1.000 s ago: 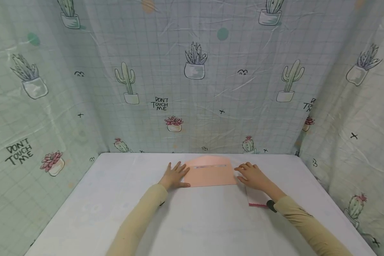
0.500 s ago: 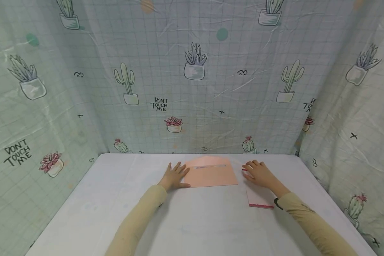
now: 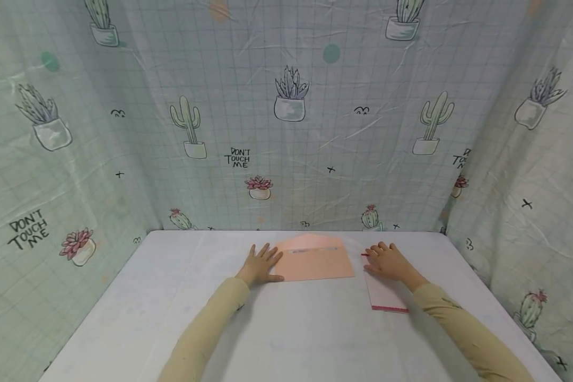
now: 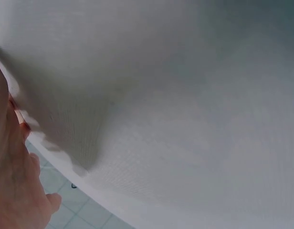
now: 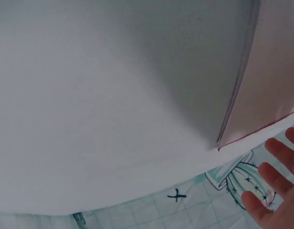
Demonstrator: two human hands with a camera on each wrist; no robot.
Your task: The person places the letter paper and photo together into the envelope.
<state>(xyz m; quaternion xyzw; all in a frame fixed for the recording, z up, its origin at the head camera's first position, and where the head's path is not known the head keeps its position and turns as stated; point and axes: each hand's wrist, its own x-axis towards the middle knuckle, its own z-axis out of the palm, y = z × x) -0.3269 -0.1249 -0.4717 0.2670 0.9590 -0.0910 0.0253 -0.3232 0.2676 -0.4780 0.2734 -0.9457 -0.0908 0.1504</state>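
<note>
Since a second ago the right hand (image 3: 390, 262) has slid off the pink envelope (image 3: 313, 262) onto the white card (image 3: 385, 294), fingers flat. Left hand (image 3: 261, 263) presses the envelope's left edge, fingers spread, mid-counter (image 3: 286, 329), cactus curtain (image 3: 291, 132) behind.

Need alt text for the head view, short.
A person's left hand lies flat on the left end of a peach envelope with its flap open, on a white table. The right hand rests on a white card with a red edge just right of the envelope. Cactus-print cloth hangs behind.
</note>
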